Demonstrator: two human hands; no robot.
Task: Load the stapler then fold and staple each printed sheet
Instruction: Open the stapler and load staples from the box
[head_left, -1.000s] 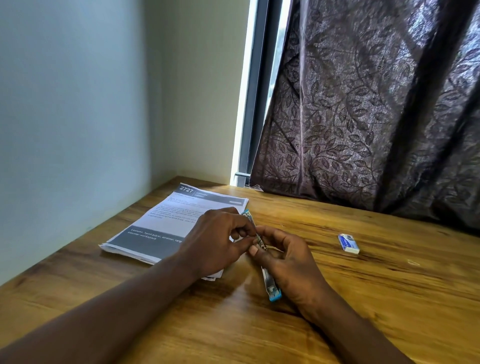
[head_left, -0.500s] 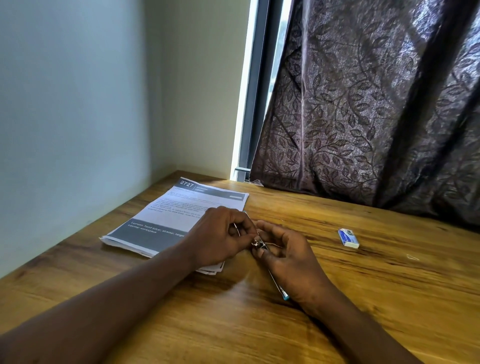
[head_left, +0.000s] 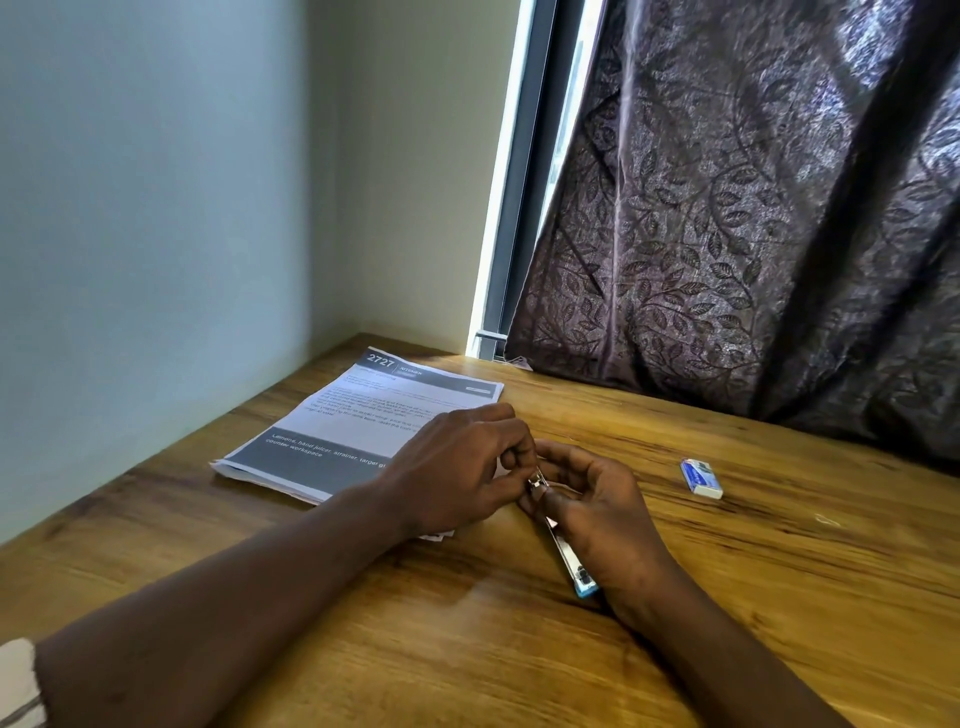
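Loading step: slim blue-and-metal stapler (head_left: 566, 551) low over wooden table (head_left: 779, 597), beside white printed sheets (head_left: 363, 415). Right hand (head_left: 602, 514) curled round body; left hand (head_left: 457, 478) pinching metal front end. Likely light, rigid, slick; grip sides.

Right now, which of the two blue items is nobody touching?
The small box, lying alone on the table; the stapler is gripped in the right hand.

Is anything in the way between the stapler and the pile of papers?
Just the left hand: it sits over the near corner of the pile of papers, pinching the front of the stapler that the right hand grips.
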